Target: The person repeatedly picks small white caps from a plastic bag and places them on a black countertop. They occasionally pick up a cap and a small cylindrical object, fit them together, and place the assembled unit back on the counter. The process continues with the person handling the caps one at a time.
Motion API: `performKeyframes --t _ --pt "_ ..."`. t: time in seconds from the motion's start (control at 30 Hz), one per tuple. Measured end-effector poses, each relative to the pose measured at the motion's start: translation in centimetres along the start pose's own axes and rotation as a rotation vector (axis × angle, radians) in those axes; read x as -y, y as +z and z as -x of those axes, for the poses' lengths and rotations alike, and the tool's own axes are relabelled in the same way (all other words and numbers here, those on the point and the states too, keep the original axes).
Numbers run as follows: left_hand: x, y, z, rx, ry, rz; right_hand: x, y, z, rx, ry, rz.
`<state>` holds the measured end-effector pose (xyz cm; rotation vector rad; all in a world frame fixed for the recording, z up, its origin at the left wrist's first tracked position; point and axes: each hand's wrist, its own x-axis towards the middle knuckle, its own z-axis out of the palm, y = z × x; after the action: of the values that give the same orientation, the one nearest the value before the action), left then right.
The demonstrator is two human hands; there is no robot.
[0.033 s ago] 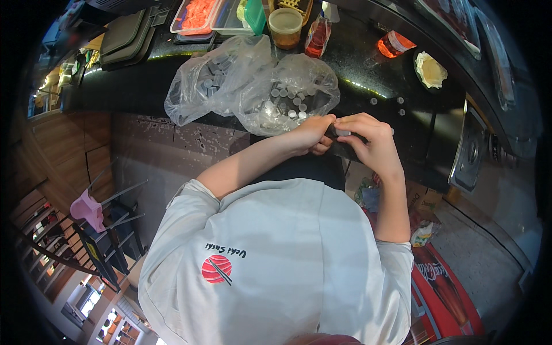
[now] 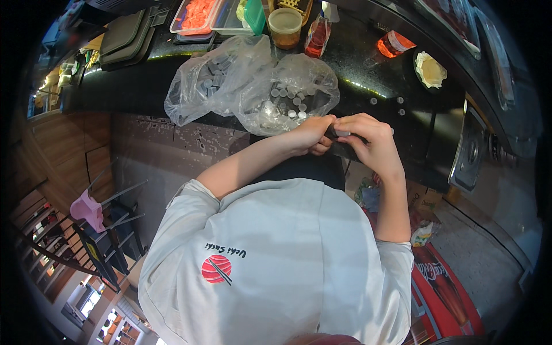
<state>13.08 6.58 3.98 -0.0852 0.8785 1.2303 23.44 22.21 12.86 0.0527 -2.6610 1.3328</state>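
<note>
My left hand (image 2: 314,137) is closed, its thumb and fingers pressed together around a small dark-looking pot (image 2: 330,131), mostly hidden. My right hand (image 2: 371,133) meets it from the right, pinching a small whitish cap (image 2: 342,133) at the pot's end. Just beyond the left hand lies an open clear plastic bag (image 2: 322,75) with many small round caps (image 2: 292,114). Left of that, a second clear bag (image 2: 181,95) holds small translucent pots (image 2: 211,81). Several small capped pots (image 2: 401,100) stand on the black counter to the right.
Along the back stand a tub of orange-pink food (image 2: 198,14), a green-lidded box (image 2: 253,16), a round tub of brown contents (image 2: 285,29) and a red bottle (image 2: 317,37). Farther right are an orange-red container (image 2: 394,44) and a paper-lined bowl (image 2: 430,70).
</note>
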Motion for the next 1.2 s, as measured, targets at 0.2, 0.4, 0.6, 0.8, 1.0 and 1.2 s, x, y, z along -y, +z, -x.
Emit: performKeyframes --t 0.2,0.4,0.6,0.8,1.0,1.2 --pt "-0.1 0.3 0.4 0.022 -0.072 -0.004 0.1 0.3 0.4 0.033 0.066 -0.086" --pt "0.2 0.8 0.5 -0.135 0.116 0.033 0.8 1.3 0.2 -0.109 0.047 0.133" --pt "-0.5 -1.1 -0.4 -0.178 0.166 -0.206 0.9 2.4 0.9 -0.068 0.147 0.264" --pt "-1.7 -1.0 1.3 -0.059 -0.161 -0.257 1.0 0.9 1.2 0.178 -0.087 0.314" --pt "-0.5 -1.1 1.4 -0.027 -0.168 -0.116 0.5 1.8 1.1 0.09 -0.078 0.19" --pt "0.9 -0.9 0.3 -0.178 0.096 -0.184 0.4 3.7 1.7 0.095 0.299 0.449"
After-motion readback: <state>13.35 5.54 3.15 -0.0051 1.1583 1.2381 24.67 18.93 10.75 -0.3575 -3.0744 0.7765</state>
